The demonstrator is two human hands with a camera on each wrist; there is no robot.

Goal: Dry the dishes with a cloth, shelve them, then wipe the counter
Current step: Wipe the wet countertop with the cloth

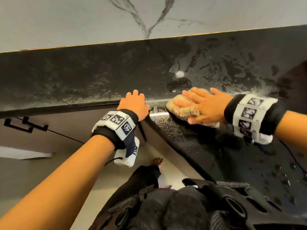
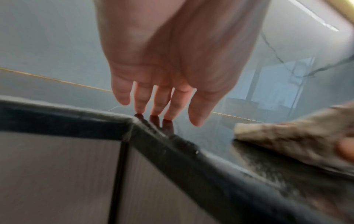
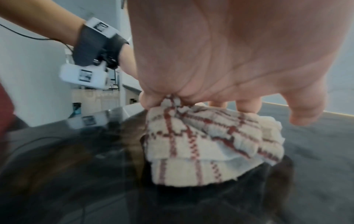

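wet black counter (image 1: 216,63); right hand (image 1: 206,105) presses cloth (image 1: 181,108); left hand (image 1: 132,105) on edge

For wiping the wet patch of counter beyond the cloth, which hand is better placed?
Right. The right hand already presses the cloth flat on the black counter, next to the wet streaks. The left hand only rests its fingertips on the counter's corner, holding nothing.

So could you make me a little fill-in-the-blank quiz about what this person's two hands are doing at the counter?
1. The right hand presses a bunched beige checked ____ onto the glossy black stone counter.
2. The left hand rests on the counter's inner ____.
3. The left hand's fingers hold ____.
4. Right of the cloth, the counter looks ____.

Missing words: cloth; corner; nothing; wet
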